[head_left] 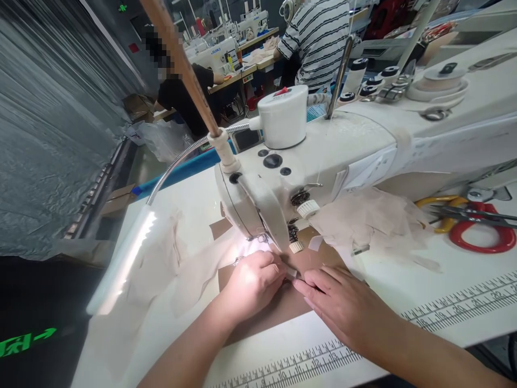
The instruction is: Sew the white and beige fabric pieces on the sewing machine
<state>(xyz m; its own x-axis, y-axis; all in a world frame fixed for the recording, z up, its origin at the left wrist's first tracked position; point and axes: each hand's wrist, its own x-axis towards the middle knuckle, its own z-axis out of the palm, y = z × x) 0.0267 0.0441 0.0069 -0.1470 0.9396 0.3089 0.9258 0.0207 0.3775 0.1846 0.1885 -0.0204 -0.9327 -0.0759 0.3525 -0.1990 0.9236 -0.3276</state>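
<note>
Centre frame | pale strip between left hand and right hand, long axis sloping down-right | both near; hands apart, curled, grip: cannot tell

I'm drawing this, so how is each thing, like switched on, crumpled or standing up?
Left hand, fingers curled; grip unclear.
Right hand, fingers bent; grip unclear.
Brown sheet, flat.
Sewing machine, running or stopped unclear.
Lamp, lit.
Sheer fabric heap, crumpled.
Red-handled scissors, lying down; open or shut unclear.
Tall thread spool, upright.
Green arrow sign, lit.
</note>
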